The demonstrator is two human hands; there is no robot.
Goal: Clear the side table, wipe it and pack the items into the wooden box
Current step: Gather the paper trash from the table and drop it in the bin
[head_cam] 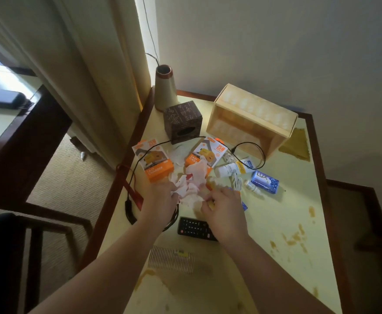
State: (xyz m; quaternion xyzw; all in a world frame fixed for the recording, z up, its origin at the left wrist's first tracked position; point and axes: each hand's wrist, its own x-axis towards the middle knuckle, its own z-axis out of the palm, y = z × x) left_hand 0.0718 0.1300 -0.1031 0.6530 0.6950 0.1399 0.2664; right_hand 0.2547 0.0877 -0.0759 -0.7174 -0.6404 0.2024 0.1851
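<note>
A heap of crumpled white and pink tissues and wrappers [195, 175] lies in the middle of the side table [276, 223]. My left hand [160, 198] grips the heap's left edge. My right hand [224, 208] closes on its right edge, over something yellow. Two orange charger boxes [155, 163] [210, 151] lie just behind. The wooden box [251, 121] rests on its side at the back right, its opening facing me. A white tube [231, 169], a small bottle [253, 188] and a blue soap bar [265, 181] lie to the right.
A black remote [193, 227] and a comb [170, 259] lie near my wrists. A black cable [251, 146] loops across the table. A dark tissue cube [183, 121] and a tall vase [165, 89] stand at the back left. Brown stains [294, 240] dot the right side.
</note>
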